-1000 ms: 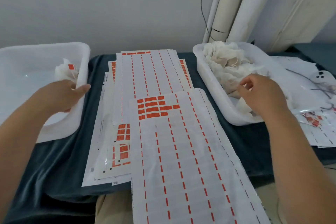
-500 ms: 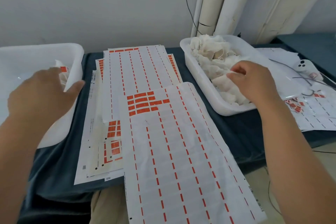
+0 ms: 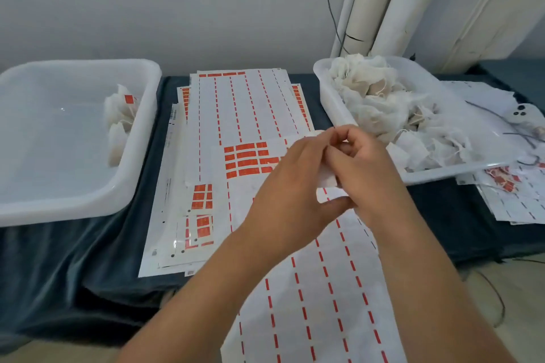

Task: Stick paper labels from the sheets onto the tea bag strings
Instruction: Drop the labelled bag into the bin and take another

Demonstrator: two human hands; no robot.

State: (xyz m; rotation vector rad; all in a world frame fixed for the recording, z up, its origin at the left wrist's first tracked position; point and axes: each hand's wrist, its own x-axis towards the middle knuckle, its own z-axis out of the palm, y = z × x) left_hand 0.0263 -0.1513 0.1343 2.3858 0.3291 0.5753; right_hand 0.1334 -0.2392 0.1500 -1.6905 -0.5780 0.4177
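Both hands meet above the middle of the label sheets (image 3: 259, 109). My right hand (image 3: 365, 165) holds a white tea bag (image 3: 327, 178), its fingers curled round it. My left hand (image 3: 292, 177) touches it, fingertips pinching at the top of the same tea bag; the string itself is too thin to make out. A block of orange labels (image 3: 247, 158) sits on the top sheet just left of the hands. The right tub (image 3: 333, 103) holds a heap of unlabelled tea bags (image 3: 380, 103). In the left tub (image 3: 88, 194) lie a few tea bags (image 3: 121, 115), one with an orange label.
A dark blue cloth (image 3: 73, 268) covers the table. More label sheets (image 3: 513, 200) lie at the right under the tub's edge, beside a white phone (image 3: 523, 115) and a thin cable. The long top sheet (image 3: 318, 303) hangs over the table's front edge. Pipes stand behind the right tub.
My right hand left the right tub with a tea bag and came to the centre. My left hand came away from the left tub and joined it over the sheets.
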